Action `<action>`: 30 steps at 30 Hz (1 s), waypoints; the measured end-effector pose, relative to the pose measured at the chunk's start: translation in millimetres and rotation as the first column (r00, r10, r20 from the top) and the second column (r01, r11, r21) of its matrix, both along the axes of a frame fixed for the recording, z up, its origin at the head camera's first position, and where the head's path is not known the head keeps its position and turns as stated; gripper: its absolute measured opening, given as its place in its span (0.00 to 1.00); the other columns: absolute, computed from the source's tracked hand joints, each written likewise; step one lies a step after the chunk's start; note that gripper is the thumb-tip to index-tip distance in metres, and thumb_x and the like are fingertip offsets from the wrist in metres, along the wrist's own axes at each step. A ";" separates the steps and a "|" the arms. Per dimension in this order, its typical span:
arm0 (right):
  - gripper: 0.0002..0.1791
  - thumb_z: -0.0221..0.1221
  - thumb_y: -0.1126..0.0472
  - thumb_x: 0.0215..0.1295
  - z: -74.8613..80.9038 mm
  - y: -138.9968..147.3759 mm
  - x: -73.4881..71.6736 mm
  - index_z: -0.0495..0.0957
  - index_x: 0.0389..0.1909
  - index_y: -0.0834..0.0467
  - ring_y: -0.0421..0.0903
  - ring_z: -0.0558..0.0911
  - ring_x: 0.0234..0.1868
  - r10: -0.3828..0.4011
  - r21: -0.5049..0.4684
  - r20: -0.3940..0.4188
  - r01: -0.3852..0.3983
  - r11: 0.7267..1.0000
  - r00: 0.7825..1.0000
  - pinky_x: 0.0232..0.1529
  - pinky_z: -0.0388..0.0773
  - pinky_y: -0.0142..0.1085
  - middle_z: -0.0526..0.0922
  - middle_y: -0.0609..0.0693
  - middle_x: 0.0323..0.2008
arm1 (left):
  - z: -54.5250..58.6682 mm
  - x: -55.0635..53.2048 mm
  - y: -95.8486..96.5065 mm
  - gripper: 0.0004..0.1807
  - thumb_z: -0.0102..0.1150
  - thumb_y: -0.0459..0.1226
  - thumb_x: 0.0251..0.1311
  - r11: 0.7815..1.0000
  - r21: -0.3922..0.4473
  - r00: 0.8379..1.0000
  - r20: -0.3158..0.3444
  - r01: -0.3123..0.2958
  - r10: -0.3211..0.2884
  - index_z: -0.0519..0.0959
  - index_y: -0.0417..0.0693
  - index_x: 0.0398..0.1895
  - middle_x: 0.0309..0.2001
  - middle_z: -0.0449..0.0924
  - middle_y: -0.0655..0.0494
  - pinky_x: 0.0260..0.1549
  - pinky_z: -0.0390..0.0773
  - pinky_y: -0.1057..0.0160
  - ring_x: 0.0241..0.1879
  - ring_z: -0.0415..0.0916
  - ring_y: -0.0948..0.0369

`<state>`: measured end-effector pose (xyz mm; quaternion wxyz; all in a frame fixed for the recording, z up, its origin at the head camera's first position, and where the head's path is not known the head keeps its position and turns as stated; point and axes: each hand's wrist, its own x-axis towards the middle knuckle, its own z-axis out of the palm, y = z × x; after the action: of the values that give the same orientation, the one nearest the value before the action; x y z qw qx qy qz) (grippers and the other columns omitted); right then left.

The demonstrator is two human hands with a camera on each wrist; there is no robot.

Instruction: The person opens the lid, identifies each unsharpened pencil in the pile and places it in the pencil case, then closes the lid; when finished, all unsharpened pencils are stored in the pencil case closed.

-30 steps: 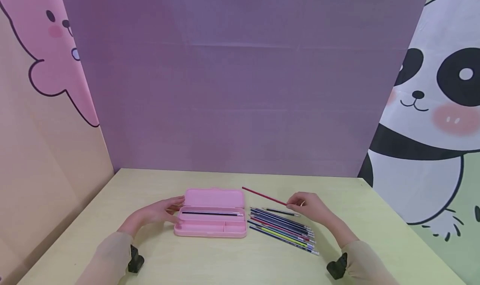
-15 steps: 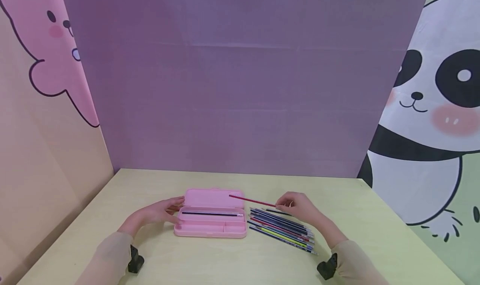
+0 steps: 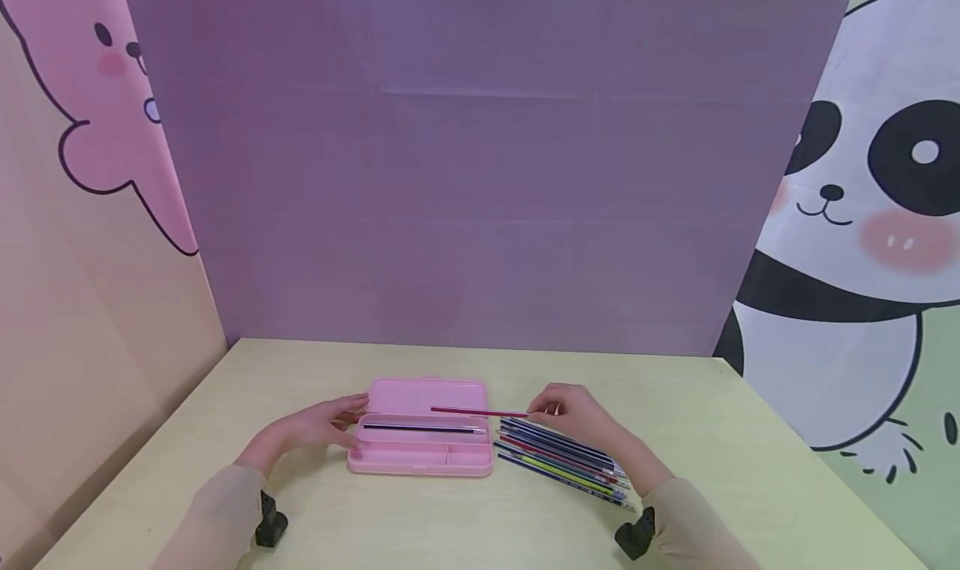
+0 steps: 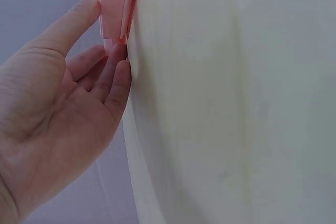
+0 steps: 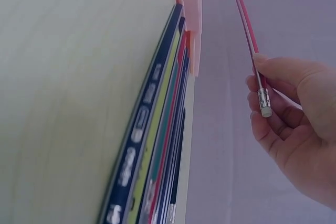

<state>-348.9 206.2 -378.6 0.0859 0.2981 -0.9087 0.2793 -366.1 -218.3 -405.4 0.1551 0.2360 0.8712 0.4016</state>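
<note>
An open pink pencil case (image 3: 420, 459) lies on the table, lid folded back and a dark pencil (image 3: 423, 427) in its rear compartment. My left hand (image 3: 318, 424) grips the case's left end; in the left wrist view the thumb lies against the case (image 4: 116, 9) and bent fingers reach to its lid side. My right hand (image 3: 573, 412) pinches a red pencil (image 3: 476, 412) near its white eraser end, clear in the right wrist view. This pencil points left over the lid and is held above the table. Beneath the right hand lies a row of pencils (image 3: 562, 457).
The row of several dark, red and yellow-green pencils lies slanted just right of the case. A pale wooden table (image 3: 420, 528) carries everything. Behind it rises a purple backdrop (image 3: 480, 178), with cartoon-printed walls on both sides.
My right hand has moved left with the red pencil, whose tip has swung from beyond the case's right side to over the lid. The left hand and case have stayed put.
</note>
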 end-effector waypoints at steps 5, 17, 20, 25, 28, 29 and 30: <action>0.04 0.62 0.59 0.61 0.3 -9.4 -1.1 0.83 0.35 0.53 0.35 0.71 0.28 0.023 -0.005 0.018 -0.023 1.000 1.000 0.28 0.72 0.25 0.79 0.41 0.28 | 0.1 0.3 -0.1 0.48 0.67 0.41 0.53 1.000 -0.011 1.000 0.003 -0.017 0.017 0.50 0.37 0.72 0.69 0.55 0.36 0.63 0.62 0.41 0.65 0.59 0.39; 0.04 0.62 0.60 0.60 0.4 -31.1 -5.5 0.84 0.35 0.54 0.34 0.71 0.27 0.074 -0.005 0.016 -0.073 0.997 0.997 0.27 0.73 0.25 0.80 0.43 0.28 | 0.8 1.8 0.8 0.48 0.66 0.41 0.53 1.000 -0.009 1.000 -0.002 -0.007 0.007 0.50 0.36 0.72 0.69 0.55 0.35 0.63 0.62 0.42 0.65 0.59 0.39; 0.05 0.62 0.60 0.60 -0.1 -37.6 -6.3 0.83 0.34 0.56 0.34 0.70 0.27 0.100 -0.010 0.011 -0.100 0.995 0.995 0.27 0.73 0.25 0.80 0.44 0.28 | 2.4 2.9 0.8 0.48 0.66 0.40 0.53 1.000 -0.006 1.000 -0.002 -0.013 0.013 0.50 0.36 0.72 0.69 0.55 0.35 0.63 0.62 0.41 0.65 0.59 0.39; 0.07 0.62 0.60 0.60 -0.9 -49.1 -5.9 0.84 0.35 0.59 0.35 0.71 0.27 0.098 -0.020 0.035 -0.097 0.995 0.995 0.27 0.73 0.25 0.80 0.45 0.29 | 3.7 4.1 2.3 0.47 0.67 0.41 0.53 1.000 -0.009 1.000 -0.001 -0.025 0.025 0.51 0.37 0.72 0.69 0.56 0.36 0.63 0.62 0.41 0.65 0.59 0.40; 0.07 0.62 0.60 0.60 -2.0 -55.9 -5.5 0.84 0.36 0.60 0.36 0.71 0.28 0.100 -0.022 0.054 -0.098 0.995 0.994 0.27 0.72 0.25 0.80 0.46 0.29 | 2.7 4.6 2.7 0.47 0.67 0.41 0.53 0.999 -0.011 0.999 0.006 -0.033 0.033 0.51 0.39 0.72 0.69 0.56 0.37 0.64 0.61 0.41 0.65 0.59 0.40; 0.07 0.62 0.61 0.60 -2.8 -58.1 -5.6 0.84 0.35 0.60 0.36 0.71 0.28 0.101 -0.021 0.059 -0.100 0.995 0.993 0.28 0.73 0.25 0.80 0.46 0.29 | 2.3 4.8 2.6 0.47 0.66 0.41 0.53 0.999 -0.013 0.999 0.008 -0.035 0.035 0.51 0.39 0.72 0.69 0.57 0.37 0.64 0.61 0.41 0.65 0.59 0.40; 0.07 0.62 0.61 0.60 -3.8 -60.1 -6.0 0.84 0.36 0.60 0.36 0.71 0.28 0.103 -0.019 0.065 -0.102 0.995 0.993 0.28 0.73 0.25 0.81 0.45 0.29 | 1.7 5.0 2.2 0.47 0.66 0.41 0.53 0.999 -0.012 0.999 0.010 -0.036 0.036 0.51 0.39 0.72 0.69 0.57 0.37 0.64 0.61 0.41 0.65 0.59 0.40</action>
<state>-354.9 146.1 -382.4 0.0437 0.3344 -0.8923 0.3001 -361.1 -216.1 -403.7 0.1534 0.2174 0.8769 0.4003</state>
